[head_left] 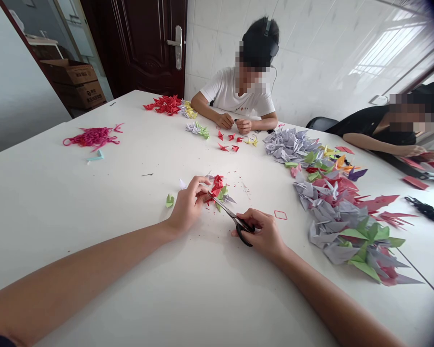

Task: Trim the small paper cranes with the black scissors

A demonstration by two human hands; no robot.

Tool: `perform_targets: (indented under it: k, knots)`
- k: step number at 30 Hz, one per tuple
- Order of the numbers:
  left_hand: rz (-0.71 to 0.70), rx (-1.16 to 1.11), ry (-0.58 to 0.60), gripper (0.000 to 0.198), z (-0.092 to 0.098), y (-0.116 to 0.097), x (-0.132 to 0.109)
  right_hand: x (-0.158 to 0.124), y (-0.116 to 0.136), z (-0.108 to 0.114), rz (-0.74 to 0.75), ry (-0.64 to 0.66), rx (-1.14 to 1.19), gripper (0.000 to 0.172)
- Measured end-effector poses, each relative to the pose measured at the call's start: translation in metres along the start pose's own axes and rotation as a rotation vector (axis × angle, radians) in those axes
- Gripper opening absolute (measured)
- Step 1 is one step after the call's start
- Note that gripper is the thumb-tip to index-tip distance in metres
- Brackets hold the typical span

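Our left hand (188, 206) pinching red paper crane (217, 185), right fingers (256, 222) closed on black-handled scissors (231, 215); large paper crane heap (332, 207) already at right of frame.

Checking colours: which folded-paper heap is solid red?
The far-edge heap of red paper cranes; the large right-hand heap mixes lilac, green and red.

I read scissors (231, 216), 12 o'clock: shiny metal blades (221, 205), black plastic handles (244, 232) | folded paper (217, 185): matt | door (144, 43), 11 o'clock: glossy wood
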State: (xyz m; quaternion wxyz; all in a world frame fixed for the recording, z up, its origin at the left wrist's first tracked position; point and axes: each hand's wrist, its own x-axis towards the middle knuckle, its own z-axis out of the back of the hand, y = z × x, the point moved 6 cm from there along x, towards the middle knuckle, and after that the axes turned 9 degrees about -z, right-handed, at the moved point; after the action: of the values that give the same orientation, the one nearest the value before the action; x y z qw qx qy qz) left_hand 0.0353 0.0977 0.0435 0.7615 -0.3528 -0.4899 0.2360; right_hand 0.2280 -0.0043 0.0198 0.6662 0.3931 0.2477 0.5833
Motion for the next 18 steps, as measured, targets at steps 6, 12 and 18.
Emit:
perform_targets:
  k: [6, 12, 18]
  knots:
    - [0.007, 0.013, -0.007, 0.018, 0.0008, 0.0015, -0.0002, 0.0002, -0.0003, -0.0006, -0.019, 0.011, 0.007, 0.024]
    - [-0.001, 0.012, -0.008, 0.017, 0.0009, -0.0016, 0.0007, 0.0011, -0.0028, -0.0013, -0.046, 0.031, 0.027, 0.023]
    - [0.005, 0.024, -0.012, 0.018, 0.0010, -0.0004, 0.0000, 0.0012, -0.0030, -0.0016, -0.040, 0.030, 0.031, 0.022]
